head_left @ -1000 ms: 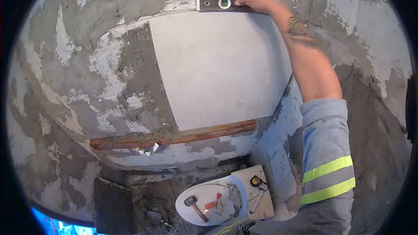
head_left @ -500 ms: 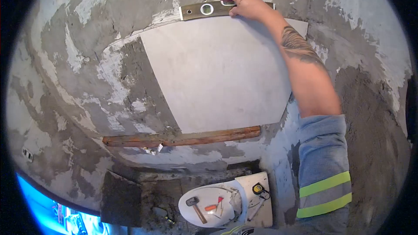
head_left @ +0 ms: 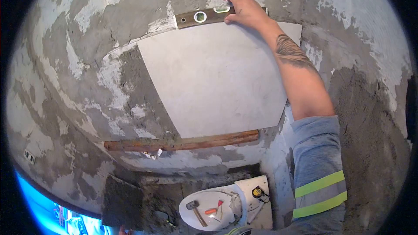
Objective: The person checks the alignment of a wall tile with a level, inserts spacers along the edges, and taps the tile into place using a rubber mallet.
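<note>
My right hand is round the right part of a spirit level, its thumb low on the level and its fingers at the upper edge. The level lies along the top edge of a large pale tile on the rough wall. Below the tile, a wooden batten runs along the wall. At the bottom edge a small part of my left hand shows beside a dark board; its fingers are mostly cut off, and what they hold cannot be made out.
A toilet stands below, with a mallet, a red-handled tool and a tape measure on it. A trowel-like tool lies on the floor. A socket box is in the left wall.
The view has shifted slightly. My right hand's fingers have lifted and spread somewhat at the level, uncovering more of its top vial. Part of my left hand has come in at the bottom edge.
</note>
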The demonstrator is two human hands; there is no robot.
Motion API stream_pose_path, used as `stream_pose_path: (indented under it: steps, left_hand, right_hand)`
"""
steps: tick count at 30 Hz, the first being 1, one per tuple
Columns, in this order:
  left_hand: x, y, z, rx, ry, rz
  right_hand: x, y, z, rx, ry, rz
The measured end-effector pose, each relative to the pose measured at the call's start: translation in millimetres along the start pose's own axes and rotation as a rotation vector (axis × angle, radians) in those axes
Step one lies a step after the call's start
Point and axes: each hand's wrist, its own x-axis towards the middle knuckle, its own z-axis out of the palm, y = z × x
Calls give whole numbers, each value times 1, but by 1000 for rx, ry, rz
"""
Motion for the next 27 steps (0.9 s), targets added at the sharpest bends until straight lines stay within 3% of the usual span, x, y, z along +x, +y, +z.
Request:
stream_pose_path:
  steps: [17,21,24,25,26,27]
  left_hand:
    - [-30,-25,-5,151,-35,-189]
    - [-12,-25,-10,171,-13,-61]
    - [41,-12,-14,297,82,291]
    - [51,25,-21,206,51,302]
    - [46,101,-32,114,18,311]
    - [50,148,-35,215,95,424]
  right_hand:
    - [-2,2,-2,-42,-29,18]
    - [0,3,-2,-64,-71,-10]
    - [0,4,3,-75,-58,-27]
    - [0,3,4,-103,-49,-28]
    - [0,2,3,-133,-41,-29]
    - [-1,0,2,-138,-44,-28]
